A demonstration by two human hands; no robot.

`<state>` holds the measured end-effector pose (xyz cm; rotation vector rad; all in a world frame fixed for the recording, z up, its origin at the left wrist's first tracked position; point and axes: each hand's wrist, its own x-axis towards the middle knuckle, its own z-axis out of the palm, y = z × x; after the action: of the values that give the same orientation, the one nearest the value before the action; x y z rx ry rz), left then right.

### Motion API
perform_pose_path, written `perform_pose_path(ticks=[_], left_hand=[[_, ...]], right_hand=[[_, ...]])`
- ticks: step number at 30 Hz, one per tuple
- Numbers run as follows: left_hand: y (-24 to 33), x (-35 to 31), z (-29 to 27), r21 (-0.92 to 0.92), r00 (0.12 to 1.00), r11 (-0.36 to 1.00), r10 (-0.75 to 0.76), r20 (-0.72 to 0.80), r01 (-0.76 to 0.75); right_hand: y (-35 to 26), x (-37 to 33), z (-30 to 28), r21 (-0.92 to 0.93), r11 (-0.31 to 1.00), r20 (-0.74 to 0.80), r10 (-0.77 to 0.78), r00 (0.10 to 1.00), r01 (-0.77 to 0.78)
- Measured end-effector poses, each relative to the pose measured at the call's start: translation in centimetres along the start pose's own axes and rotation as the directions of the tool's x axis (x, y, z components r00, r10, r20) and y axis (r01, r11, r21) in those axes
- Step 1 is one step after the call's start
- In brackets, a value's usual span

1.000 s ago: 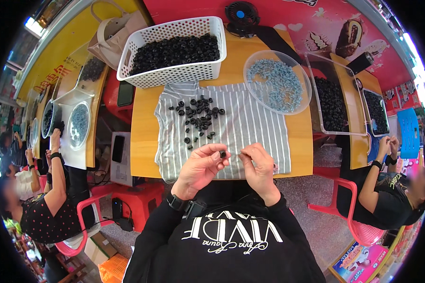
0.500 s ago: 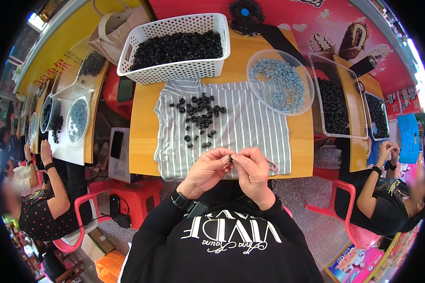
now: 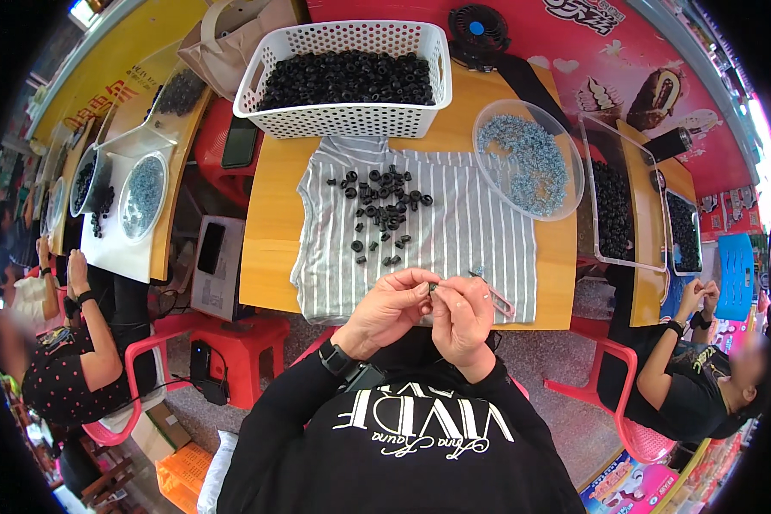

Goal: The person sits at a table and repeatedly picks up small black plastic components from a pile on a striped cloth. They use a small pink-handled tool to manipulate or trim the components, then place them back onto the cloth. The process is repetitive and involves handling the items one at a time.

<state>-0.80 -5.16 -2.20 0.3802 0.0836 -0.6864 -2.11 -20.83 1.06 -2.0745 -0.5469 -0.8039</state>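
Bare hands at work over the near edge of a wooden tabletop [image 3: 270,257], on a grey-and-white striped cloth [image 3: 480,223]. Left hand [image 3: 384,315], dark watch [image 3: 334,356] at its wrist: grip narrow, thumb and fingers pinching a small black piece [image 3: 433,289], mostly hidden by the fingertips. Piece sits between the two hands, above the cloth's near edge. Right hand [image 3: 463,325]: fingertips drawn close together, meeting the piece from the right; cannot tell whether they pinch anything themselves.

Slim pink item [image 3: 504,303] on the cloth, just right of the right hand. Loose black pieces [image 3: 385,206] scattered across the left half of the cloth, beyond the hands; some touching, a few apart toward the near side.

Far left of tabletop: white perforated basket [image 3: 343,124] with a broad heap of similar black pieces [image 3: 351,81]. Far right: clear round tray [image 3: 576,195] overlapping the cloth's corner, holding many small bluish parts [image 3: 527,167]. Small black fan [image 3: 478,32] beyond, by the red wall. Tan bag [image 3: 231,47] left of the basket. Co-workers seated at neighbouring tables: a dotted top [image 3: 70,377] to the left, a dark top [image 3: 694,385] to the right.
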Motion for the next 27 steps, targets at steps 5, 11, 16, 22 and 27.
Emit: perform_pose_path(ticks=[5,11,16,22,27], left_hand=[[0.9,-0.8,-0.3,0.040,0.998,0.999,0.037,-0.059,-0.034],[4.4,-2.9,-1.0,0.063,0.964,0.967,0.253,-0.085,-0.248],[5.3,-3.8,-2.2,0.013,0.948,0.954,0.299,-0.105,-0.300],[4.7,-3.7,-2.8,0.030,0.961,0.969,0.247,-0.129,-0.245],[4.3,-2.9,-2.0,0.038,0.974,0.977,0.211,-0.080,-0.208]], right_hand=[[-0.5,0.7,0.3,0.043,0.998,0.047,0.051,0.998,-0.054],[0.4,2.4,1.6,-0.043,0.977,0.259,0.213,0.942,-0.209],[-0.3,3.1,4.2,-0.251,0.960,0.405,0.221,0.887,-0.125],[0.3,2.6,4.9,-0.287,0.950,0.426,0.241,0.872,-0.122],[0.6,2.4,2.5,-0.113,0.963,0.354,0.270,0.896,-0.245]])
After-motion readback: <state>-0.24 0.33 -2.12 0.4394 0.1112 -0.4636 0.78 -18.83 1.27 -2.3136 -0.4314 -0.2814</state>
